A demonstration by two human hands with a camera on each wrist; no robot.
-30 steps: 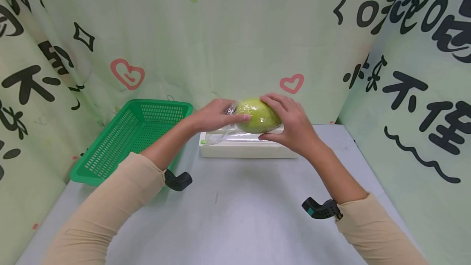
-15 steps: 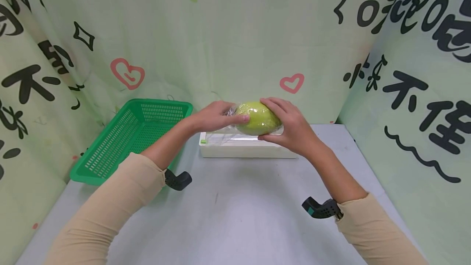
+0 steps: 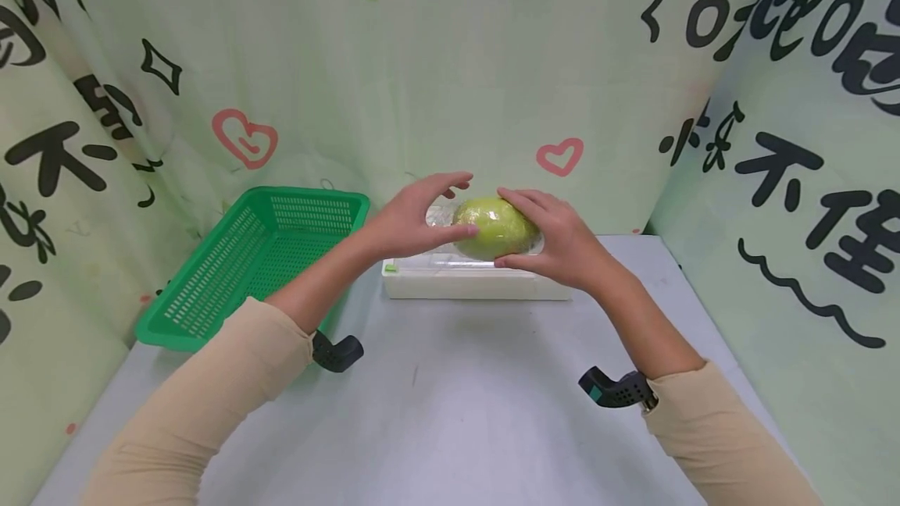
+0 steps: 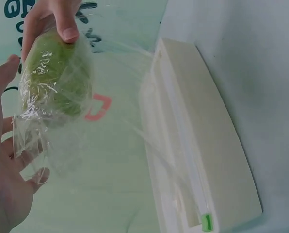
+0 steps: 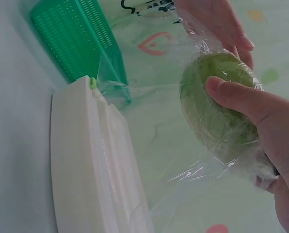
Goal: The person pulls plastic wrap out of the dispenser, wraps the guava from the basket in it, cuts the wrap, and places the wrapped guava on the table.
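A rounded green fruit, wrapped in clear cling film, is held up over a long white cling film dispenser. My right hand grips the fruit from the right, thumb on the near side and fingers over the top. At its left end my left hand has its fingers raised and spread, the thumb pointing at the fruit. Loose film bunches between that hand and the fruit in the left wrist view. From the fruit, a sheet of film stretches down to the dispenser, whose green slider sits at one end.
A green perforated basket stands at the back left of the white table, beside the dispenser. Printed pale green curtains enclose the back and both sides. Each wrist carries a black camera mount.
My left hand has lifted its fingers off the film at the fruit's left end and spread them. The fruit has come down slightly, with my right hand keeping its grip.
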